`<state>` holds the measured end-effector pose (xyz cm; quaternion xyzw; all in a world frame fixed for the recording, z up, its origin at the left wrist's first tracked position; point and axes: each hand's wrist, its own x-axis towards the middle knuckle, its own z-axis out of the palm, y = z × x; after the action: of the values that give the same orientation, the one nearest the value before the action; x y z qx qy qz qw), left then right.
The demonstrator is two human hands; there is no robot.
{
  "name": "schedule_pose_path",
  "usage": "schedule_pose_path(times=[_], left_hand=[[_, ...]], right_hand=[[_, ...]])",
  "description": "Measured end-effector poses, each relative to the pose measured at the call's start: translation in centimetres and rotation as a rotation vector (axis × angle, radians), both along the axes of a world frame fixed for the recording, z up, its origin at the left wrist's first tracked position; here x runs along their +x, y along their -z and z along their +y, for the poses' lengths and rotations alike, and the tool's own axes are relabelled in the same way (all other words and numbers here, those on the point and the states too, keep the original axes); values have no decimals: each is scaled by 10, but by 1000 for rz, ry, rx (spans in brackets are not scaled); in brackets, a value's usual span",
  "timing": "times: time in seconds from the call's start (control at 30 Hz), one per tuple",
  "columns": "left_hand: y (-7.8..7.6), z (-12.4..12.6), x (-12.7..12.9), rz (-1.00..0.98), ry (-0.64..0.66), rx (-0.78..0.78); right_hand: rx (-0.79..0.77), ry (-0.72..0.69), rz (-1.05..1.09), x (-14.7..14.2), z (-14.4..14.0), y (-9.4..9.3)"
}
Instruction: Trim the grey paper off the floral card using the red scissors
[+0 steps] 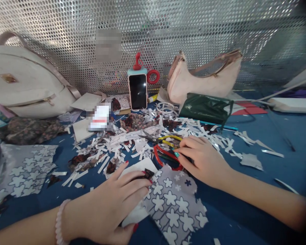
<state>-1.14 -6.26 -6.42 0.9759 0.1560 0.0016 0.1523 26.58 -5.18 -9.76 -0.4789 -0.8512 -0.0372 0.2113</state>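
the left hand (112,200) is pressing flat on the flowered fabric (173,204) on the table while the right hand (201,158), fingers loosely spread and holding nothing, is reaching the red-handled scissors (165,158) just beside it, best gripped by the loops.

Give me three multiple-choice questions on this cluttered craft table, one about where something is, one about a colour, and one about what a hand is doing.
1. Where does the upright smartphone with the dark screen stand?
A. against the perforated metal wall
B. on the white backpack
C. under the right hand

2. What colour are the handles of the scissors that the right hand reaches?
A. blue
B. red
C. white

3. What is the left hand doing?
A. lifting the phone
B. hanging in the air
C. pressing flat on the grey fabric printed with white flowers and a white sheet

Answers: 1 A, the phone leans at the mesh wall. 2 B, red loops show by the fingers. 3 C, its palm lies down on the cloth's edge.
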Motion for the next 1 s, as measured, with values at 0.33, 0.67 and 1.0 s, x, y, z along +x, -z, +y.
schedule_pose_path(times=[0.33, 0.67, 1.0], left_hand=[[2, -2, -2, 13, -3, -12], [1, -1, -1, 29, 4, -25], [1, 0, 0, 27, 15, 2]], right_hand=[[45, -58, 3, -3, -1, 0], [66, -51, -48, -3, -1, 1], [76, -66, -61, -4, -1, 0]])
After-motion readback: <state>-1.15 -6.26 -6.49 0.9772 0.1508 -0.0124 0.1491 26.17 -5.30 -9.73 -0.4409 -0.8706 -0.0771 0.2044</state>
